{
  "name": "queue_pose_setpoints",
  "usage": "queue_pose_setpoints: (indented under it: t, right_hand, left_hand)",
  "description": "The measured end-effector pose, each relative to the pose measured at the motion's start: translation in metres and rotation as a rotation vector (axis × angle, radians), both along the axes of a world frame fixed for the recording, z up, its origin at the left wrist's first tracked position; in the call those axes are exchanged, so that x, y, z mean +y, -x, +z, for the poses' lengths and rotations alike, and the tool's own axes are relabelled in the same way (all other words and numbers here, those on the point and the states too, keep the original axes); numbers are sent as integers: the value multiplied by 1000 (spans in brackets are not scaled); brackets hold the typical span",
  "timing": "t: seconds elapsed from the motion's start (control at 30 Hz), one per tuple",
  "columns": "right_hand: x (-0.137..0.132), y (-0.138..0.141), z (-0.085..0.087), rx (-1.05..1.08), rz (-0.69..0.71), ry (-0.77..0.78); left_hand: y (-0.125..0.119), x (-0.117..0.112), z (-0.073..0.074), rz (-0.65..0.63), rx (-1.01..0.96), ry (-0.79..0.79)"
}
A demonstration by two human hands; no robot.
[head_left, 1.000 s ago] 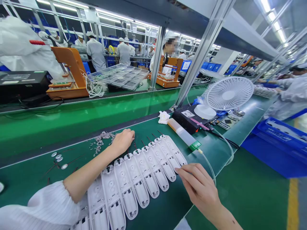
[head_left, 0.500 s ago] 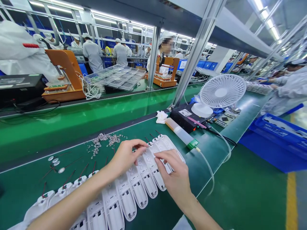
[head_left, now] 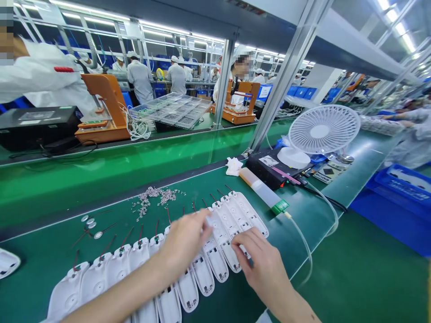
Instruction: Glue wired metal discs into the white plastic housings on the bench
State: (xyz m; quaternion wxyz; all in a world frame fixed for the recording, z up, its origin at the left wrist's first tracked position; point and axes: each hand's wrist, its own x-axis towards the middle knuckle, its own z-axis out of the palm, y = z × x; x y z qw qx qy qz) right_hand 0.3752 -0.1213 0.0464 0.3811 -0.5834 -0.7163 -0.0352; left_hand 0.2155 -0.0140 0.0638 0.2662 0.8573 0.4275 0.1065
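A row of several white plastic shell halves [head_left: 220, 229] lies side by side on the green bench, open side up. Short dark red wires stick up from their far ends. My left hand [head_left: 185, 235] is over the middle of the row, its fingers pointing right and smeared by motion, so its grip is unclear. Low over the near part of the right-hand shells is my right hand [head_left: 264, 258]. Its thumb and forefinger curl together at the tips; anything between them is too small to make out. My left forearm covers part of the row.
Small metal parts [head_left: 155, 197] are heaped beyond the row, with wired silver discs [head_left: 98, 234] to their left. A clear tube bottle [head_left: 262, 190] lies right, by a black box [head_left: 266, 166] and white fan [head_left: 325, 129]. Another white shell [head_left: 8, 263] sits far left.
The view has swung left, showing another white shell at the left edge. Both hands have drawn slightly back toward me over the shells, and the left hand has become blurred.
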Motion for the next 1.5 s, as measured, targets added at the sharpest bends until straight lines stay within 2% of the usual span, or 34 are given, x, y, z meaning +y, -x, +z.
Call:
queue_pose_setpoints:
  t: [0.07,0.17,0.27,0.4,0.5,0.6,0.87,1.13,1.5]
  right_hand:
    - [-5,-14,2,-14,-34,-14]
    - [-14,-39,4,2,-95,-11]
    - [-25,-61,3,28,-139,15]
    - [-36,-78,1,17,-182,65]
    - [-35,-83,0,-50,-120,84]
    - [-27,-86,-5,-152,-36,56]
    - [-13,-91,-17,-318,60,63]
    - [-11,-108,-23,-416,6,7]
    - [-9,-107,-34,-444,10,-74]
  left_hand:
    - [9,24,1,44,170,-147]
    - [18,55,-3,1,223,-174]
    - [18,68,-12,-70,214,-165]
    - [13,71,-24,-100,232,-171]
    - [9,72,-27,-101,256,-182]
    - [8,73,-27,-110,282,-198]
    - [5,66,-22,-118,361,-245]
    - [4,68,-24,-61,438,-269]
    - [9,71,-25,-61,437,-306]
